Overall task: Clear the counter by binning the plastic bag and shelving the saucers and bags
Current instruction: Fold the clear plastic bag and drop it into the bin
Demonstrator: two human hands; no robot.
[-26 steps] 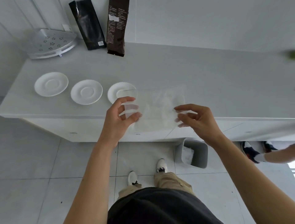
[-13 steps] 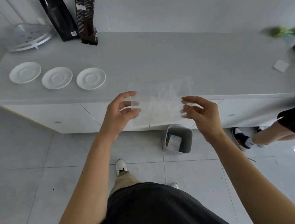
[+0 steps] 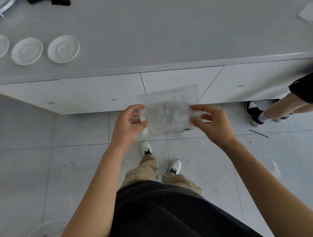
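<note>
A clear plastic bag [image 3: 169, 111] is stretched flat between my two hands, off the counter and in front of the white cabinet fronts, above the floor. My left hand [image 3: 128, 126] pinches its left edge and my right hand [image 3: 211, 123] pinches its right edge. Three white saucers lie in a row on the grey counter [image 3: 169, 33] at far left: one [image 3: 63, 49], one [image 3: 27, 51], and one cut off by the frame edge [image 3: 2, 44]. The bottoms of two dark bags [image 3: 50, 1] show at the top left. The bin is hidden behind the plastic bag.
Another person's leg and shoe [image 3: 254, 113] stand at the right by the cabinets. A white square object [image 3: 306, 14] lies on the counter's far right. A thin dark stick [image 3: 258, 133] and a scrap [image 3: 275, 167] lie on the tiled floor.
Both hands carried the plastic bag off the counter toward me and down, to in front of the cabinets. My view swung right and down; the bin is now covered by the bag.
</note>
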